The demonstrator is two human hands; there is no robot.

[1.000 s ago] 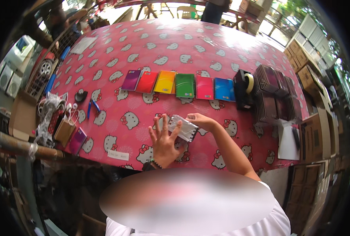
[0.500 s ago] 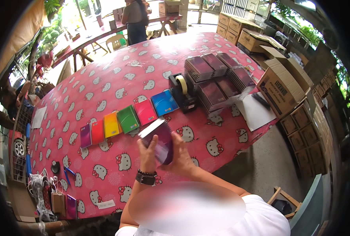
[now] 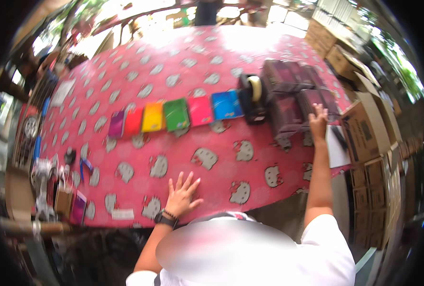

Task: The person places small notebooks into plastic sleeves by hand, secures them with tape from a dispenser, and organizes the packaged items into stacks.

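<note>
My left hand [image 3: 182, 194] lies flat on the pink patterned tablecloth [image 3: 193, 143] near the front edge, its fingers spread and holding nothing. My right hand [image 3: 319, 117] reaches forward over the near right side of the shrink-wrapped stacks of purple notebooks [image 3: 284, 112]. Its fingers are apart; blur hides whether they touch the stack. Left of the stacks stands a black tape dispenser [image 3: 254, 102] with a pale roll. A row of notebooks runs leftward from it: blue [image 3: 227, 105], pink [image 3: 200, 111], green [image 3: 176, 114], yellow [image 3: 153, 117], red [image 3: 133, 121] and purple [image 3: 116, 124].
An open cardboard box [image 3: 367, 128] stands off the table's right edge, above stacked brown cartons [image 3: 369, 190]. White paper [image 3: 336, 148] with a dark object lies by my right forearm. Blue-handled pliers [image 3: 84, 168] and bundled cables [image 3: 45, 176] are at the front left.
The purple notebooks I held in both hands are out of them. My left hand has come down flat on the table; my right has gone right and forward to the stacks. The view has shifted.
</note>
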